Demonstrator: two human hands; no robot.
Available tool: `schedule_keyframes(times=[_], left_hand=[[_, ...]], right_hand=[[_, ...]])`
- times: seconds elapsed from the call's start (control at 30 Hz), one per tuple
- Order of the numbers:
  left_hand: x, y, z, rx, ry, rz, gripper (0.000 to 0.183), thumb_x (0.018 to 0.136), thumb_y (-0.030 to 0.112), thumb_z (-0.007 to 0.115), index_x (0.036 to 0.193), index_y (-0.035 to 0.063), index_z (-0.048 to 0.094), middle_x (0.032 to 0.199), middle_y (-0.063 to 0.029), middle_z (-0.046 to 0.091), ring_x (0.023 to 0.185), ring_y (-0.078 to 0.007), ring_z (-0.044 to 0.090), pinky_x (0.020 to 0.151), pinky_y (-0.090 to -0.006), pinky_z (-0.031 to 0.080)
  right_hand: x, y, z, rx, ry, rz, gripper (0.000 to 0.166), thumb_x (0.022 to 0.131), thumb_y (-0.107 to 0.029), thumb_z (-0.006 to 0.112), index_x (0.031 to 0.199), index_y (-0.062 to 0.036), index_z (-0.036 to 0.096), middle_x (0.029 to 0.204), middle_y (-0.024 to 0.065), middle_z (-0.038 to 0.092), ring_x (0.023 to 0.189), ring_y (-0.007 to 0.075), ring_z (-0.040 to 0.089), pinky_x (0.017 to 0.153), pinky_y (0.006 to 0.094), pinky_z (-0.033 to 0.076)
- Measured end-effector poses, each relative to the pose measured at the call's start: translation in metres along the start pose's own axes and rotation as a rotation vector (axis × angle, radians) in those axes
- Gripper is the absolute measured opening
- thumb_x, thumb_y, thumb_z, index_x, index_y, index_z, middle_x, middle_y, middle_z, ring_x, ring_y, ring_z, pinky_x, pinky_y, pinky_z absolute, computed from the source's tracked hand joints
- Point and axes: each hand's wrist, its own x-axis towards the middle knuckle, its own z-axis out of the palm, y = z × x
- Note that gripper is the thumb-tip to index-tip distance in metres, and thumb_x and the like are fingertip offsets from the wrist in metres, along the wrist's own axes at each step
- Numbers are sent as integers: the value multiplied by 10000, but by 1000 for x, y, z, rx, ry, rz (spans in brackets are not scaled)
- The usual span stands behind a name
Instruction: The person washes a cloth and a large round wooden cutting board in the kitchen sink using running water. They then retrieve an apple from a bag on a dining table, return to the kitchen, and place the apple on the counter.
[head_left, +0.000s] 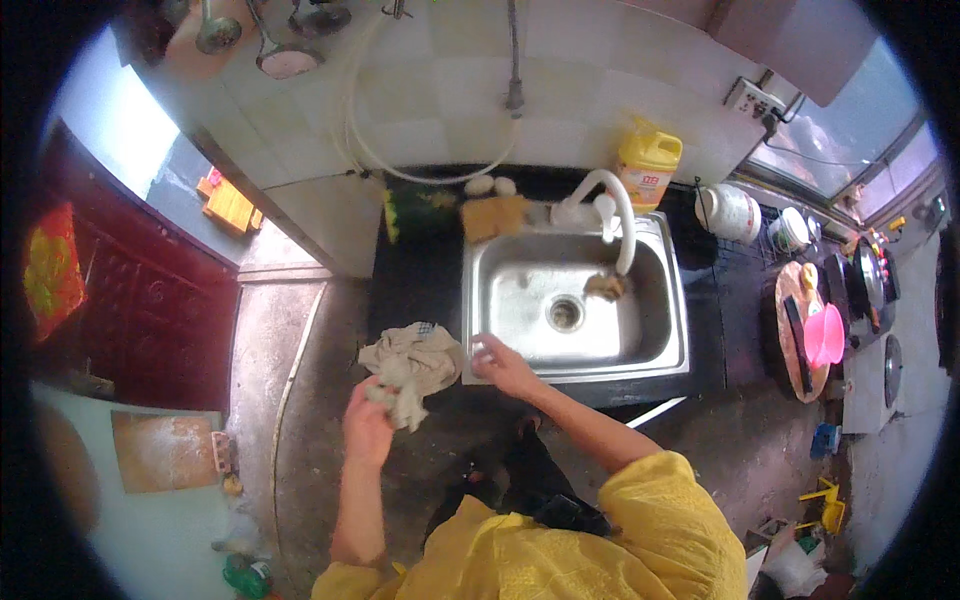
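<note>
A crumpled beige cloth (420, 356) lies on the front left corner of the black countertop, part of it hanging over the edge. My left hand (367, 424) grips that hanging part. My right hand (506, 367) is over the left front corner of the stainless steel sink (575, 373), fingers bent and apart; I make out nothing held in it. Whether its fingertips touch the rim is hard to tell. A white faucet (619, 199) arches over the basin. Beneath its spout is a brownish scrubber or sponge (604, 286), its exact kind unclear.
Behind the sink stand a yellow detergent jug (649, 161) and a brown sponge-like block (495, 216). To the right are a round wooden cutting board (791, 300), a cleaver-like dark tool (798, 345) and a pink container (823, 335). A pale hose (292, 390) runs along the floor at left.
</note>
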Motion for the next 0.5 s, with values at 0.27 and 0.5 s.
schedule_keyframes(times=[0.27, 0.5], left_hand=[[85, -34, 109, 656, 55, 31, 313, 837, 59, 636, 1124, 13, 521, 933, -59, 636, 851, -131, 605, 826, -270, 461], [94, -39, 124, 602, 143, 325, 280, 879, 22, 548, 1152, 18, 485, 1069, -86, 586, 940, -159, 573, 869, -298, 455]], right_hand=[[-9, -12, -77, 1054, 7, 250, 319, 833, -73, 655, 1113, -29, 508, 955, 88, 623, 819, 174, 619, 679, 295, 531], [-6, 12, -97, 680, 17, 240, 539, 853, -91, 646, 1291, -28, 338, 967, 121, 613, 737, 187, 638, 619, 294, 516]])
